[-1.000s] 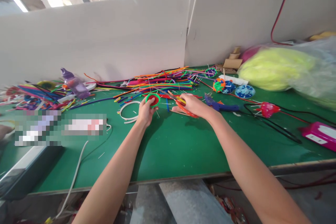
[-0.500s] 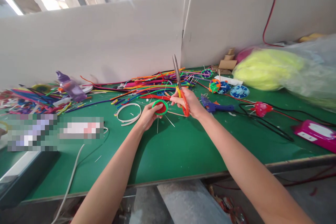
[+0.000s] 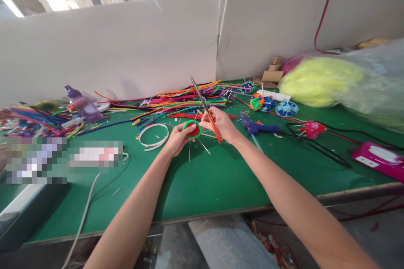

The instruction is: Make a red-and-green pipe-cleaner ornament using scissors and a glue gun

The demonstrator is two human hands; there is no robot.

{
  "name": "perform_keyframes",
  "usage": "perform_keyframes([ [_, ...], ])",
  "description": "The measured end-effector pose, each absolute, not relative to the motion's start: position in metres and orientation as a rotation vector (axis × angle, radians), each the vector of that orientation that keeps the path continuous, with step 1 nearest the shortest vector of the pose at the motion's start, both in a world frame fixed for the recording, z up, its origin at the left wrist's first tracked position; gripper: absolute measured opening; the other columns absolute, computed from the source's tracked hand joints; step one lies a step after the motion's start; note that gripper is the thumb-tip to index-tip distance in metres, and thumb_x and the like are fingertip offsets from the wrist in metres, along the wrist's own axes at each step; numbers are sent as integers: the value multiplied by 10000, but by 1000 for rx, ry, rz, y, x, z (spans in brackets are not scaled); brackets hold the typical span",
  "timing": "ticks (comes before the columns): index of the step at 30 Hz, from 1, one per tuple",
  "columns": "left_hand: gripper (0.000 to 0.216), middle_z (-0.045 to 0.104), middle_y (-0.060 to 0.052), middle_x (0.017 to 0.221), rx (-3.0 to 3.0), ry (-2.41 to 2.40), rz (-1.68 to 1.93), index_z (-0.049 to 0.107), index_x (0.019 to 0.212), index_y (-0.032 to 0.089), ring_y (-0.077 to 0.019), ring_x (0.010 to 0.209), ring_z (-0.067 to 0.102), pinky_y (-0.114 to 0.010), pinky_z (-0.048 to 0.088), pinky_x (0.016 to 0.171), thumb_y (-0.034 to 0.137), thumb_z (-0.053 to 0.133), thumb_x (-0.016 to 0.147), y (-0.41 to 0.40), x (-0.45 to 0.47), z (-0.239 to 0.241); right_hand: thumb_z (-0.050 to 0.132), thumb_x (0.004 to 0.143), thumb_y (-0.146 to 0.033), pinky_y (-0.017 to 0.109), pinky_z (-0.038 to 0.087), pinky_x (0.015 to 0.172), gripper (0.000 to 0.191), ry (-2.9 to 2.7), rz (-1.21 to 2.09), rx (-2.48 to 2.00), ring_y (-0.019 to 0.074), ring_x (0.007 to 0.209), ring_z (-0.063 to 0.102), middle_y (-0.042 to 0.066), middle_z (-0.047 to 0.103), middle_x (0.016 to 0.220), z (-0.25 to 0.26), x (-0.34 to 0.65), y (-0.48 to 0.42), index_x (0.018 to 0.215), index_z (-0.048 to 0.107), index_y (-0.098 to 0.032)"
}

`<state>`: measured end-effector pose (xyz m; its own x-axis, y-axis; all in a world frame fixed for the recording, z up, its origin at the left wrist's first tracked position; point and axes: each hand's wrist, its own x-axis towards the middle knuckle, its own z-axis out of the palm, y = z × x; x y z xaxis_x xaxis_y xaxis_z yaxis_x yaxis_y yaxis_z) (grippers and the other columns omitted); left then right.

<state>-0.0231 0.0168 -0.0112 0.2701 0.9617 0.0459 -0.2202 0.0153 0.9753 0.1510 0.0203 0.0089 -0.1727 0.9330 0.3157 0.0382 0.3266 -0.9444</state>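
Note:
My left hand [image 3: 178,138] grips a small round piece [image 3: 192,128], red in the middle with a green rim and thin white spikes sticking out of it. My right hand [image 3: 220,123] is closed round orange-handled scissors [image 3: 205,109], whose blades point up and to the left, above the round piece. Both hands hover just over the green table [image 3: 214,176], close to a pile of coloured pipe cleaners [image 3: 186,103].
A white hoop [image 3: 154,136] lies left of my hands. A blue glue gun [image 3: 257,125], decorated discs [image 3: 286,109], a pink power strip [image 3: 377,156] with black cables and a yellow-green bag [image 3: 322,80] sit to the right. A purple bottle [image 3: 80,103] lies at the left. White partitions stand behind.
My right hand picked the scissors up off the table and raised them; the blades then tilted from upright to leaning left. My left hand shifted slightly right with the round piece.

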Motion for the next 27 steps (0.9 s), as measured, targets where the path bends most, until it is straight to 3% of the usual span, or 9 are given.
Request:
perform_keyframes([
  [7,283,686,-57,819,1132,795,1114,713,879,124,-141,702,615,-236,495,570,340,778,707,18,-22,-10,679,647,-308,292,440,627,257,-1553,910,-957,149,667,548,-16,586,746,1,148,24,777,481,-206],
  [13,263,704,-84,1024,1017,664,1168,713,958,158,-193,919,650,-310,557,784,341,700,769,19,-25,-7,626,650,-265,294,447,617,202,-1399,812,-995,140,624,543,-28,559,705,2,149,27,785,486,-212],
  [20,370,712,-81,967,1026,680,1101,707,1008,137,-183,873,679,-301,541,835,66,616,656,19,-25,-5,618,672,-291,304,453,616,196,-1309,723,-1082,154,626,555,-24,557,688,3,149,28,774,466,-221],
  [27,362,711,-78,930,1083,674,1036,698,993,135,-200,862,693,-326,543,822,61,612,648,18,-24,-8,610,642,-245,289,442,579,188,-1311,807,-1046,144,592,548,-35,546,674,1,147,28,763,469,-221],
])
